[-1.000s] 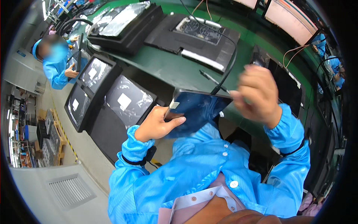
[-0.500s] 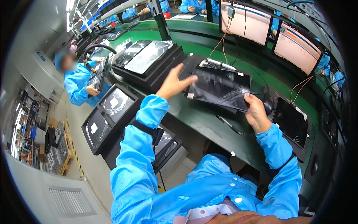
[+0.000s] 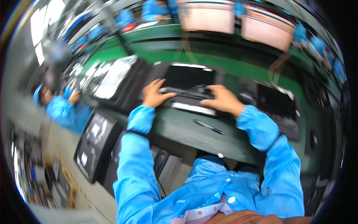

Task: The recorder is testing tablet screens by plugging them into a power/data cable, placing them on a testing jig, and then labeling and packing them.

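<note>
A flat black screen panel (image 3: 189, 77) with white tabs along its far edge lies over a black tray (image 3: 220, 76) on the green-topped bench. My left hand (image 3: 156, 94) is at its left end, thumb and fingers closed about the edge. At the opposite end my right hand (image 3: 225, 99) grips the near right corner, the thumb pointing inward along the near edge. A white strip (image 3: 194, 108) shows on the tray just below the panel. Some blur hides how far the panel touches the tray. Nearer to me, a dark pen (image 3: 209, 127) lies on the bench.
Another black panel (image 3: 276, 101) rests in a tray at the right. To the left stand stacked black trays (image 3: 138, 80) topped with film-covered panels, and more trays (image 3: 97, 164) sit lower down. Two monitors (image 3: 207, 16) stand at the back. A co-worker (image 3: 61, 110) is at far left.
The panel has come down from a tilted hold in my right hand to lie level over the tray. My left hand, spread apart before, has closed on its left end. The view has swung.
</note>
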Tool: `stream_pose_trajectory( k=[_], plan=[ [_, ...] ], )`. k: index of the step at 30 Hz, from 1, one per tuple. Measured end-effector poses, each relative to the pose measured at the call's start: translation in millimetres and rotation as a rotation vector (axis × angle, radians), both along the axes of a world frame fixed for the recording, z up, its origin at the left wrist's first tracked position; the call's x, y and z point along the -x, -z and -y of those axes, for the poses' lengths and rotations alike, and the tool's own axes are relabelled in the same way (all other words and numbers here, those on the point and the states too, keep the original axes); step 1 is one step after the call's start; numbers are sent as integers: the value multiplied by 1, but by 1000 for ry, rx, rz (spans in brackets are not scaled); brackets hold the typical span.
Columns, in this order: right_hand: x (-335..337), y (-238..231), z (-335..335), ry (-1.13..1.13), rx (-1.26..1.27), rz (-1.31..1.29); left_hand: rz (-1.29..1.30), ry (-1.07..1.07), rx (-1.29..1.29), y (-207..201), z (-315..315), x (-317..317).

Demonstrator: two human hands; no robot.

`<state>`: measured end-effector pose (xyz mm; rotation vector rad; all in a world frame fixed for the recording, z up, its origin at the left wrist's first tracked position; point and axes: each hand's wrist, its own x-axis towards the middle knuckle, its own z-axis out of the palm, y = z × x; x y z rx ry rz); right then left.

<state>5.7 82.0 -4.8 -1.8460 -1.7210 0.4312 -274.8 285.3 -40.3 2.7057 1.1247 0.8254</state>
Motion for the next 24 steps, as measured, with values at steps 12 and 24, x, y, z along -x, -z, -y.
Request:
stream_pose_trajectory(
  k=[12, 24],
  plan=[
    [-147, -101, 233, 277, -8, 424, 97, 54, 290, 6, 2, -5],
    [-365, -112, 587, 1331, 1084, 691, 364, 61, 257, -32, 156, -34]
  ],
)
